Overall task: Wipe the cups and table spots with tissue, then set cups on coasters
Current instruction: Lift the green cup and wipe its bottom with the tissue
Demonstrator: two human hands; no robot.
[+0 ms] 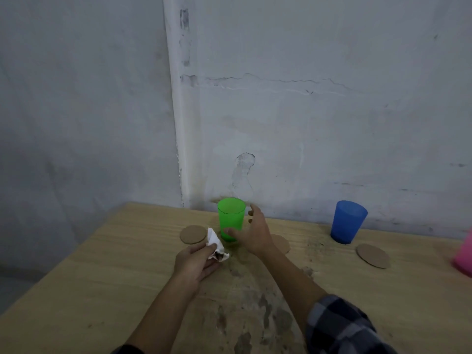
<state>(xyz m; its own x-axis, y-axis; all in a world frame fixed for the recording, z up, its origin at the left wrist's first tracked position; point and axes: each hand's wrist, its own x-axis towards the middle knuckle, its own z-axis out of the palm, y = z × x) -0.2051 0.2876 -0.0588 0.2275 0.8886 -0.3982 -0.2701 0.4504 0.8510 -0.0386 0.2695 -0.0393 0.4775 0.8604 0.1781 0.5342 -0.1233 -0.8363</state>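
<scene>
A green cup (231, 219), a blue cup (347, 222), a pink cup (464, 254), tan coasters (192, 234), a brown-stained white tissue (216, 245), a light wooden table (102, 264) and a dark plaid sleeve (342, 328).

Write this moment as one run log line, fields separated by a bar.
left hand: holds soiled tissue | right hand: open around green cup, grip not closed | cup on table, not on coaster
</scene>
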